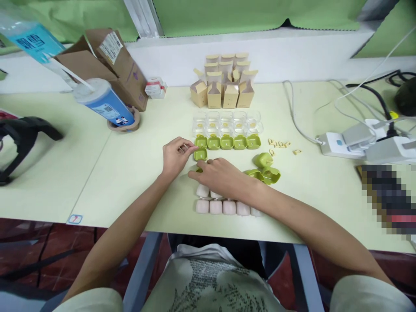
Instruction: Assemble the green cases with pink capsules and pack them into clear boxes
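Note:
My left hand (176,155) pinches the left edge of a green square case (200,154) lying on the table just below a row of several green cases (226,142). My right hand (218,174) rests palm down beside it, fingertips touching the case's lower edge, covering part of the pink pads (222,206) set in rows near the table's front edge. Loose green cases (265,168) are piled to the right of my right hand. Behind the green row stands a row of clear plastic boxes (226,121).
Small tan cartons (224,84) stand at the back of the pale green table (130,147). Tiny tan pieces (281,145) lie to the right. A brown cardboard box (110,60), a blue-labelled cup (104,102), white power adapters (354,143) and cables sit at the sides.

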`<action>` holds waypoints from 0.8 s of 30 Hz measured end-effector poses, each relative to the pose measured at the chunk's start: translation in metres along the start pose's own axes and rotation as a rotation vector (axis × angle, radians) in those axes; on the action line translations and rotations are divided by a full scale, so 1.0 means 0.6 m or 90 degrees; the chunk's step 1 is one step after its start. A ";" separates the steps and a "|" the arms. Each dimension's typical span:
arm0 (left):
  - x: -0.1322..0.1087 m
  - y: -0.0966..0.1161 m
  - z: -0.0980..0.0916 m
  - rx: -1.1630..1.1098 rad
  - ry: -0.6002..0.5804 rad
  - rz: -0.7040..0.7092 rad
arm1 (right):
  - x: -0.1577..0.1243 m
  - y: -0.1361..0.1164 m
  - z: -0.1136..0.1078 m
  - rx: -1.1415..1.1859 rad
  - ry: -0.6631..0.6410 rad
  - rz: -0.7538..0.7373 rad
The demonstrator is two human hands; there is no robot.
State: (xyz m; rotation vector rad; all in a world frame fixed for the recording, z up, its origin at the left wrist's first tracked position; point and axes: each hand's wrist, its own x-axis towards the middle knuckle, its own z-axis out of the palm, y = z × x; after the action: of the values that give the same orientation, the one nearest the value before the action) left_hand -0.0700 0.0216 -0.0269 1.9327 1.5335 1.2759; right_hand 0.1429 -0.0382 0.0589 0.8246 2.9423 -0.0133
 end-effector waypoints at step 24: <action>-0.005 -0.001 0.002 0.002 -0.033 0.052 | -0.020 0.053 -0.025 0.449 0.166 0.062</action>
State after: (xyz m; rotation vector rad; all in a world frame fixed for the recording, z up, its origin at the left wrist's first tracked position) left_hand -0.0696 0.0193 -0.0290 2.0327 1.4460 1.2472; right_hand 0.1683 -0.0167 0.0756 1.1040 3.1399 -1.0597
